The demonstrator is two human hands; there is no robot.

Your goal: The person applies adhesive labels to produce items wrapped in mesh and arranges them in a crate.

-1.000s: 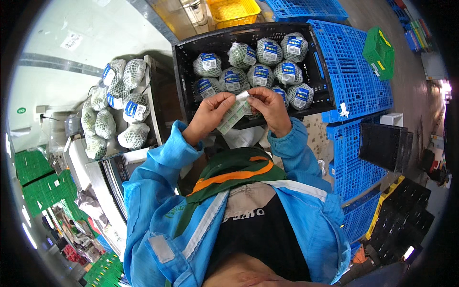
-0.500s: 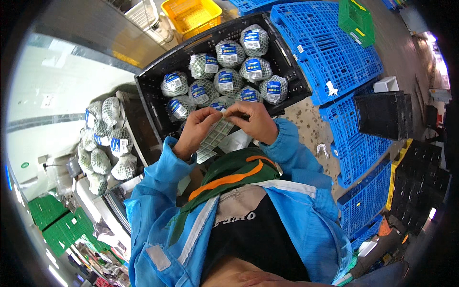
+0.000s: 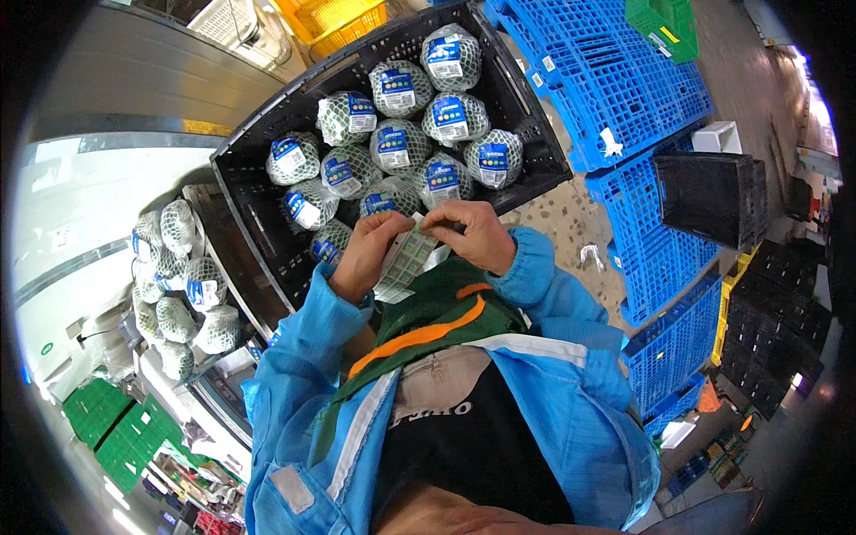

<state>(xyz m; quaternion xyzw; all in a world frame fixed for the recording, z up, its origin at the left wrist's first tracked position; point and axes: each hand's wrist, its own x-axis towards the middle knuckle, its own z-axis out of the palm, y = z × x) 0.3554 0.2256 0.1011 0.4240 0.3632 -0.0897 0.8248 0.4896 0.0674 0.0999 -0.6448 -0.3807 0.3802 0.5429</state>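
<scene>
My left hand [image 3: 367, 259] pinches the left edge of a sheet of small pale-green labels [image 3: 406, 267], which hangs in front of my apron. At the top edge of that sheet, the thumb and fingers of my right hand [image 3: 475, 239] are closed. Whether a single label is between them is too small to see. Just beyond both hands is a black plastic crate [image 3: 526, 111] holding several round pale-green items in white netting [image 3: 402, 146], each with a blue and white label.
More netted items [image 3: 176, 319] are piled at the left beside a pale wall. Blue plastic pallets [image 3: 615, 80] stand along the right, with a black crate [image 3: 709, 198] against them. A yellow basket [image 3: 334, 27] and a green crate [image 3: 662, 27] are at the far side.
The crate and its contents appear nearer and further left in view. My hands stay at the label sheet, with the right hand's fingers slightly further from the left hand's.
</scene>
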